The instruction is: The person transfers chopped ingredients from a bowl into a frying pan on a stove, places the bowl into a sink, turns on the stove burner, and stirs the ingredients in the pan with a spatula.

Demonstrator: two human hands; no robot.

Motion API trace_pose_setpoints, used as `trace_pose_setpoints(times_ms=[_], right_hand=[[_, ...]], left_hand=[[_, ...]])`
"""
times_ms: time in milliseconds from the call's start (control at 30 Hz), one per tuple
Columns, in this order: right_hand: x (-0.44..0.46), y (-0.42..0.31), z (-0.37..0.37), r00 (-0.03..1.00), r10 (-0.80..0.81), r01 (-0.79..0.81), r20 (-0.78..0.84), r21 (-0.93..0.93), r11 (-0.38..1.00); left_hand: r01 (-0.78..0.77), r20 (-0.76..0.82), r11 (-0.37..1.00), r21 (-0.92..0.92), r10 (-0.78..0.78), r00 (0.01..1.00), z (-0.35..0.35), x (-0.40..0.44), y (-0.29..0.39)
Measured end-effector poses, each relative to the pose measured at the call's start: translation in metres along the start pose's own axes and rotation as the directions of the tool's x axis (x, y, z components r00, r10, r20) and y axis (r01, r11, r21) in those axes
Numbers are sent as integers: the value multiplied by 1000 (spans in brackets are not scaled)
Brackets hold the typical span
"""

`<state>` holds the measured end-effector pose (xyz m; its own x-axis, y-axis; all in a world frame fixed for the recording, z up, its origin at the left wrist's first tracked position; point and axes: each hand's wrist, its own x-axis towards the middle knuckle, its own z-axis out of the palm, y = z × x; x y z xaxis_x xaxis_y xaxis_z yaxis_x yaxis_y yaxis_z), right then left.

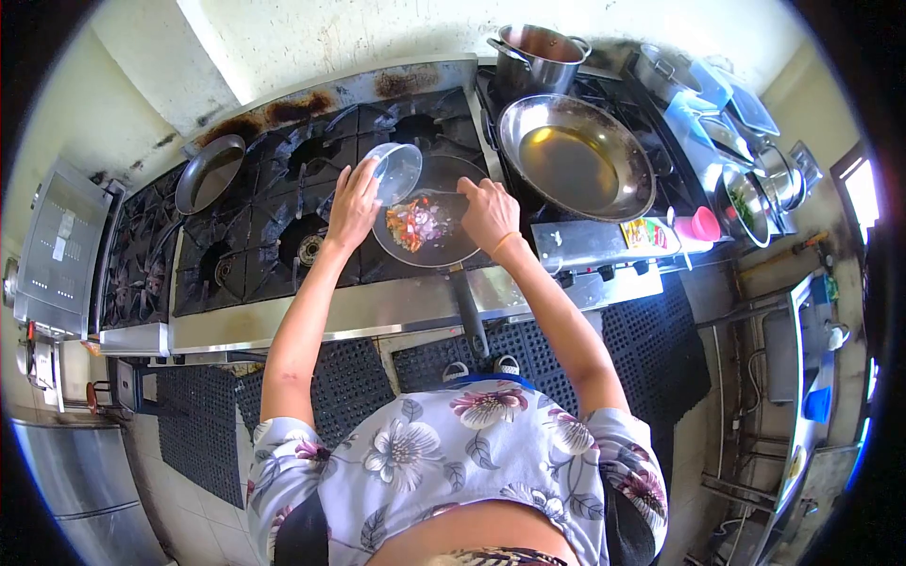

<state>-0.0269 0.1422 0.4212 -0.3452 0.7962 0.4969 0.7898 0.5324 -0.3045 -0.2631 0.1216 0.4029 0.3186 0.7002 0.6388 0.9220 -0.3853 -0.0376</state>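
Over the stove, my left hand (355, 206) holds a clear bowl (400, 174) tilted above a dark frying pan (453, 173). Chopped vegetables (418, 224), red, orange and pale purple, lie in the pan's left part. My right hand (491, 215) is closed above the pan's right side, on the handle of a utensil; its far end is hard to make out among the vegetables. The pan's handle (469, 311) points toward my body, and neither hand is on it.
A large wide pan with oil (571, 160) and a deep pot (538, 66) stand to the right. A small pan (209, 174) sits at the far left of the burners. Pink cup (700, 224), packet (649, 234) and metal bowls (743, 205) are at the right.
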Motion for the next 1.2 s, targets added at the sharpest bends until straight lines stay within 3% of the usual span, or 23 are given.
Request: trace_pose_setpoints(times_ms=[100, 200, 367, 433, 533, 667, 700, 800, 833, 933, 1000, 1067, 1100, 1200], right_hand=[[-8, 6, -2, 997, 79, -79, 16, 7, 997], [-22, 21, 1, 979, 182, -186, 93, 34, 982], [-45, 33, -5, 905, 390, -416, 167, 163, 895], [-58, 46, 0, 888, 442, -460, 128, 307, 833], [-80, 61, -10, 818, 518, -556, 249, 574, 602], [-110, 82, -55, 723, 445, -632, 529, 766, 115], [-119, 93, -63, 740, 402, -627, 539, 770, 122], [-148, 121, -95, 767, 370, -571, 525, 821, 19], [-156, 133, -106, 779, 360, -557, 514, 830, 22], [-184, 178, -127, 818, 416, -450, 397, 892, 34], [-202, 211, -147, 814, 471, -445, 340, 886, 129], [-218, 248, -162, 808, 520, -440, 277, 870, 220], [-224, 262, -170, 794, 558, -451, 242, 849, 274], [-241, 310, -172, 805, 576, -389, 143, 860, 331]], left_hand=[[34, -27, 999, 7, -34, 999, 0, 1, 1], [234, 49, 970, -70, -231, 972, -4, 0, 14], [329, -65, 941, -79, -334, 940, 5, -2, 37], [408, -18, 878, -251, -425, 905, 6, 0, 43], [466, -12, 820, -332, -498, 867, 4, 3, 64], [575, 131, 699, -425, -581, 803, -12, 15, 111], [549, 100, 706, -448, -571, 815, -16, 18, 127], [737, 352, 490, -466, -661, 663, -31, 37, 182], [615, 225, 620, -487, -591, 774, -17, 31, 193], [608, 308, 583, -539, -536, 786, 0, 41, 254], [666, 392, 528, -526, -545, 741, 12, 53, 302], [578, 300, 547, -605, -516, 802, 51, 50, 338], [631, 383, 458, -626, -525, 760, 63, 55, 355], [644, 321, 518, -564, -580, 748, 115, 52, 385]])
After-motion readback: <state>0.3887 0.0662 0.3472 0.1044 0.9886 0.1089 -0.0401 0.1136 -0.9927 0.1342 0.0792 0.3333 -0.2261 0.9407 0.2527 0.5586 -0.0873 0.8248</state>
